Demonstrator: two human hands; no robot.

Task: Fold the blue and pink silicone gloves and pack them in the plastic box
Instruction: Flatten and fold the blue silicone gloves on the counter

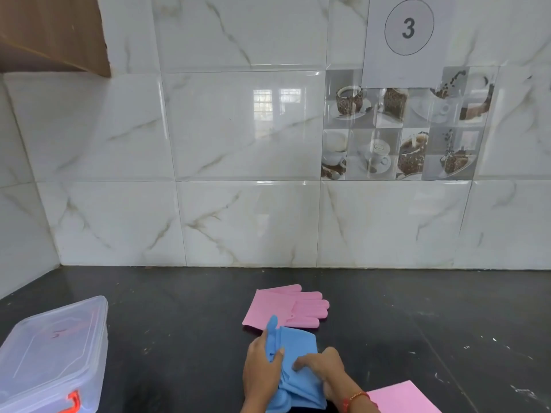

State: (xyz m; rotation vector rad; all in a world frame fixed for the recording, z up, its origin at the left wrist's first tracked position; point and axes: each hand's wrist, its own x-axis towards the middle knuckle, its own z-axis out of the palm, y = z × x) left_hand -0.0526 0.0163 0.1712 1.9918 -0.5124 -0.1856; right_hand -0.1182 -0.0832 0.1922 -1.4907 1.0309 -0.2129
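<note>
A paper sign [408, 40] on the tiled wall [238, 144] shows a circled "3". On the dark bench [179, 323], the left hand [261, 368] curls around the blue glove [298, 362], thumb pinching its folds, while the right hand [325, 368] presses bent fingers onto it. A pink glove [286, 307] lies flat just behind, touching the blue one. Another pink piece [402, 397] lies beside the right wrist. The lidded plastic box [53, 353], with an orange clasp, sits well to the left.

A black stone countertop [179, 338] carries 4 things — a lidded clear plastic box [50, 356] at left, 1 flat pink glove [283, 308], a blue glove [298, 362], another pink glove [402, 397].
</note>
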